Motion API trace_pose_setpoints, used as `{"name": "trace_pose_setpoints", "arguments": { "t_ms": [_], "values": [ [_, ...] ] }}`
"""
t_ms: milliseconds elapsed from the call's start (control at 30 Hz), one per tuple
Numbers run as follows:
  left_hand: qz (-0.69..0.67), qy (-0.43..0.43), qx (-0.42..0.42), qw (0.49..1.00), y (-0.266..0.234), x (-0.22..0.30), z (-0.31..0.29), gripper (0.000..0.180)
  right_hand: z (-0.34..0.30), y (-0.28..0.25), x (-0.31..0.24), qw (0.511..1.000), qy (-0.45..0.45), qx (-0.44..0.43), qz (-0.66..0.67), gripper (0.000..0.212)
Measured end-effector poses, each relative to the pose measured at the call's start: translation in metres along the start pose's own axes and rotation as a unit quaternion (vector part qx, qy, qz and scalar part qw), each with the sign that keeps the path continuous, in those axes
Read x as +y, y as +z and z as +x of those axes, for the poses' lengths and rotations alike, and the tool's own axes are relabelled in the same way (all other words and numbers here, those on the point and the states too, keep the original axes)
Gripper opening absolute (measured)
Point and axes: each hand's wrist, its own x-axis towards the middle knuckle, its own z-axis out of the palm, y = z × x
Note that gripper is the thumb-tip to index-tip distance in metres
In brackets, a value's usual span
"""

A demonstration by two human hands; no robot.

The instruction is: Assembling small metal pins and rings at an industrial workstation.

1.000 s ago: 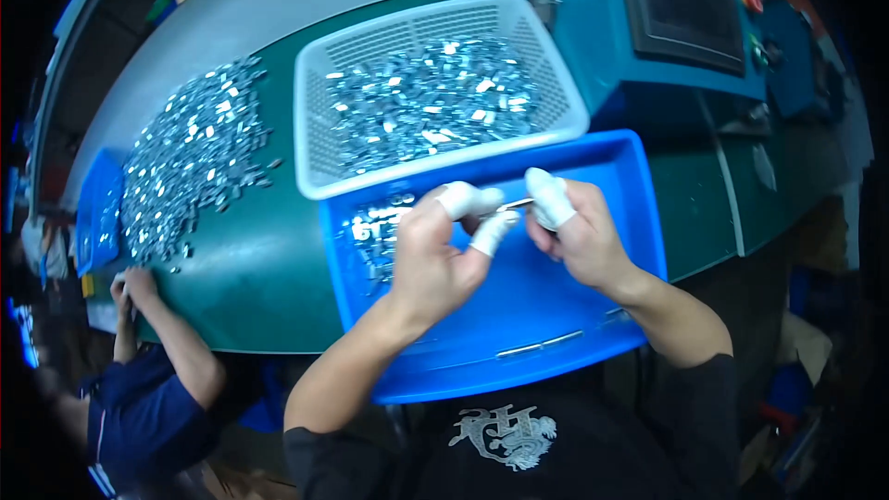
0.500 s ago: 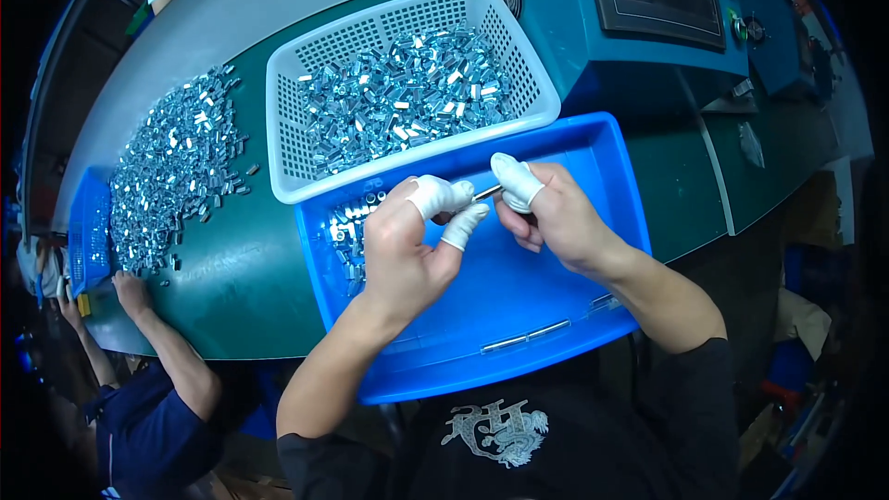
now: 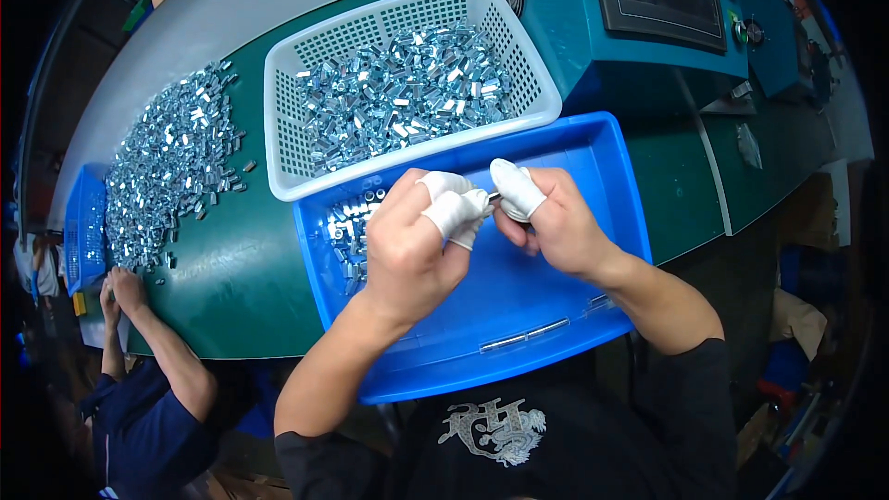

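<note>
Above the blue tray (image 3: 463,361), my two hands meet, with white covers on several fingertips. My right hand (image 3: 551,213) is closed on a thin metal rod (image 3: 494,196), of which only a short length shows. My left hand (image 3: 412,241) pinches at the rod's other end; its fingers hide whatever is between them. Small shiny metal pieces (image 3: 348,231) lie and stand in the tray's left part, next to my left hand. Two slim shiny rods, one of them a longer rod (image 3: 523,335), lie along the tray's near side.
A white perforated basket (image 3: 278,153) full of metal pieces overlaps the tray's far edge. To the left, a large pile of metal pieces (image 3: 171,162) covers the green table (image 3: 250,287), beside a blue basket (image 3: 85,231) and a co-worker's hands (image 3: 125,289). A teal machine (image 3: 579,28) stands at far right.
My left fingers have closed in toward the right hand, and less of the rod shows between them. The co-worker's hands have come together near the pile.
</note>
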Motion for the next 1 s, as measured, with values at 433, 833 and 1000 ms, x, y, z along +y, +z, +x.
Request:
{"name": "trace_pose_setpoints", "arguments": {
  "t_ms": [433, 833, 1000],
  "values": [
    [-0.156, -0.111, 0.002, 0.981, 0.003, 0.004, 0.002, 0.020, 0.010, -0.012, 0.000, 0.885, 0.302, -0.173, 0.309, 0.046],
    [-0.053, -0.270, 0.154, 0.949, -0.019, -0.019, 0.014, 0.037, 0.016, -0.009, -0.001, 0.945, 0.204, 0.015, 0.255, 0.053],
    [0.047, -0.281, -0.001, 0.959, -0.041, -0.012, -0.004, 0.022, 0.009, -0.010, -0.004, 0.945, 0.204, -0.001, 0.256, 0.047]
  ]
}}
